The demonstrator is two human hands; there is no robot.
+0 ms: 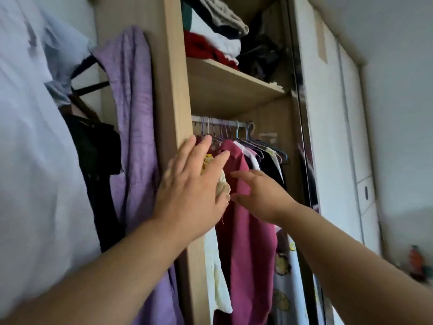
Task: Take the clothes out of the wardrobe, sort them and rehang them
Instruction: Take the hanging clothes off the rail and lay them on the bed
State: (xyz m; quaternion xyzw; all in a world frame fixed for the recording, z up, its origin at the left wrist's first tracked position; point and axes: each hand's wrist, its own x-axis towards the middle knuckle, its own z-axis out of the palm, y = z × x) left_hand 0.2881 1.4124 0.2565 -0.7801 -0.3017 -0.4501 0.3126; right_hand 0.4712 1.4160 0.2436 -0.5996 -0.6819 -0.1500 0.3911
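As arms reach into wardrobe (173,78) | left hand (189,193) grip flat, empty | right hand (262,195) grip slack, empty, by maroon shirt (248,254)

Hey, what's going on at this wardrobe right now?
A person reaches both hands into the open wardrobe. The left hand, fingers straight, is at a cream garment. The right hand is open at the maroon top, which hangs from the rail among others. Neither hand grips anything yet.
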